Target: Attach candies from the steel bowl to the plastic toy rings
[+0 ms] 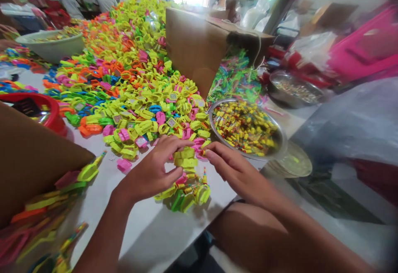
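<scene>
My left hand [155, 167] curves round a yellow plastic watch-like piece [185, 159], thumb below it and fingers above. To its right, my right hand [228, 163] pinches a small red and yellow item [203, 152] between thumb and fingertips. Just under the hands, several yellow and green pieces [186, 196] with striped candy-like sticks lie on the white table [143, 227]. Behind the hands rises a big pile of yellow, orange, pink, green and blue pieces [133, 103]. A metal bowl [281, 152] full of small yellow and red items stands to the right.
A cardboard box [195, 45] stands behind the pile, beside clear and green wrappers [236, 78]. At left are a red basin [56, 113], a white bowl [52, 47] and a brown carton [34, 157]. Another metal bowl [295, 92] is at right. People sit at the far left.
</scene>
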Available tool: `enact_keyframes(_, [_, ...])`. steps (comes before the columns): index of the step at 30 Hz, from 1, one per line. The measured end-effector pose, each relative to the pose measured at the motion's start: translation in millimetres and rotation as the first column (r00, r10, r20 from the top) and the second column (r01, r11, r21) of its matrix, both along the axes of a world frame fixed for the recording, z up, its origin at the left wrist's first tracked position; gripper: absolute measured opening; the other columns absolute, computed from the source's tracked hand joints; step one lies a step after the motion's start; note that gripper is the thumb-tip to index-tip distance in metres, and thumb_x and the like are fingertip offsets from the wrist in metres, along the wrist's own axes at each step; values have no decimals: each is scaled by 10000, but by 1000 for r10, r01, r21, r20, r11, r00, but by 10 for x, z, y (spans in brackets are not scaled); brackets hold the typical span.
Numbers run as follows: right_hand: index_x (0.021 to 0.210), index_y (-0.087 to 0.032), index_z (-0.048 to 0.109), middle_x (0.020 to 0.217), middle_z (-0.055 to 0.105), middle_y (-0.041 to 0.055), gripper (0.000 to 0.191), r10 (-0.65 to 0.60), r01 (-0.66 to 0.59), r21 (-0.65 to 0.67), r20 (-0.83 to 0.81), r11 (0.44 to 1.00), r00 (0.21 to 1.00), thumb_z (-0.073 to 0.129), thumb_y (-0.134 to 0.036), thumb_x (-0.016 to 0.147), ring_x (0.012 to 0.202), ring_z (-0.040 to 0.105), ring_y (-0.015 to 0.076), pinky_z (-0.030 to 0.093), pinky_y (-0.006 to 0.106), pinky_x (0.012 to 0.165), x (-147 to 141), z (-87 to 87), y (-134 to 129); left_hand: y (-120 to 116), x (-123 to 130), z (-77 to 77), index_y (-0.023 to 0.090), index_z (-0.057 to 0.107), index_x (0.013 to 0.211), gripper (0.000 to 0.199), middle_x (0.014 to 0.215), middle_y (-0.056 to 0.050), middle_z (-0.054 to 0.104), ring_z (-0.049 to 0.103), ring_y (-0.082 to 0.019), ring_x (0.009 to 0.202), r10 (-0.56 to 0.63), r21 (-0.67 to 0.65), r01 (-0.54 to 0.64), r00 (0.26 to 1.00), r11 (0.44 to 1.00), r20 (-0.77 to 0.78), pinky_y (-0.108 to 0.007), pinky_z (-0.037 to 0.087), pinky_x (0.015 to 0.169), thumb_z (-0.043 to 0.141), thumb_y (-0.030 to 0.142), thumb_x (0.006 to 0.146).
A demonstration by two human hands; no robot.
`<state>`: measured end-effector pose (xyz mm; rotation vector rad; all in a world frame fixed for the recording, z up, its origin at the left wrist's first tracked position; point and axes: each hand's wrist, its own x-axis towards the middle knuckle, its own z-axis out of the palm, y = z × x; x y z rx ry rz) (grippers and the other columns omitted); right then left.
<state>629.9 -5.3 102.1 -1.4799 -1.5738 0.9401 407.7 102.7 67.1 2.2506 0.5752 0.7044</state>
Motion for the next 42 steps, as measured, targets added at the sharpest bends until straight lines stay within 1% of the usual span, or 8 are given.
enact_keyframes(4, [1071, -242, 636, 961, 665, 21, 221, -35, 26, 102, 86, 994, 996, 493, -393, 1147, 877, 609, 179, 449, 295, 804, 48, -97, 34, -62, 64, 6, 300, 627, 1446, 613, 1351, -63, 699, 611, -281, 1313, -53, 25, 52, 998, 998, 29, -401, 430, 1181, 639, 72, 878])
enact_keyframes(11, [1162, -252, 663, 1049, 751, 52, 220, -52, 13, 154, 254, 988, 966, 491, -390, 1152, 908, 688, 209, 448, 320, 812, 82, -74, -39, -104, 42, -7, 314, 609, 1453, 639, 1450, -50, 666, 586, -273, 1375, -39, 19, 38, 998, 999, 48, -364, 432, 1186, 650, 52, 872])
enact_keyframes(17, [1039, -238, 652, 843, 685, 22, 358, -34, -9, 123, 343, 992, 939, 395, -446, 1176, 716, 622, 177, 382, 299, 687, 86, -116, -70, -104, 40, 17, 322, 608, 1473, 646, 1432, -56, 682, 593, -298, 1373, -29, 26, 28, 999, 999, 43, -399, 428, 1208, 674, 76, 879])
enact_keyframes(21, [1092, -234, 678, 806, 693, 14, 387, -46, 5, 106, 385, 994, 922, 388, -476, 1174, 637, 602, 163, 351, 286, 623, 75, -103, -67, -119, 43, 17, 303, 598, 1472, 649, 1460, -66, 664, 573, -303, 1404, -27, 39, 25, 999, 999, 33, -424, 413, 1238, 662, 65, 872])
enact_keyframes(26, [1182, -216, 723, 937, 781, 65, 419, -43, -3, 95, 479, 995, 877, 378, -454, 1172, 791, 733, 215, 454, 294, 707, 68, -80, -70, -147, 37, 45, 284, 535, 1514, 637, 1550, -69, 601, 516, -270, 1476, -40, 53, 42, 999, 998, -34, -430, 388, 1268, 609, 53, 925])
enact_keyframes(31, [1232, -204, 693, 1089, 799, 108, 407, 4, -78, 109, 555, 991, 832, 347, -411, 1178, 962, 769, 242, 550, 326, 847, 48, -67, -122, -142, 56, 42, 273, 528, 1515, 618, 1531, -65, 604, 517, -247, 1469, -34, 87, 39, 998, 995, -54, -404, 383, 1269, 607, 55, 941])
enact_keyframes(38, [1355, -200, 618, 1044, 807, 90, 350, -27, -42, 106, 578, 994, 816, 363, -365, 1180, 893, 781, 236, 578, 325, 788, 23, -24, -142, -145, 77, 18, 280, 528, 1508, 647, 1455, -53, 618, 527, -233, 1430, -58, 103, 61, 998, 993, -26, -390, 392, 1252, 578, 5, 925])
enact_keyframes(42, [1276, -204, 669, 1136, 798, 83, 290, -74, -59, 218, 556, 974, 828, 430, -329, 1171, 989, 776, 228, 575, 336, 871, 52, -68, -117, -157, 94, 28, 279, 528, 1500, 655, 1456, -49, 613, 517, -224, 1421, -73, 97, 75, 997, 992, -26, -377, 387, 1250, 578, -12, 916])
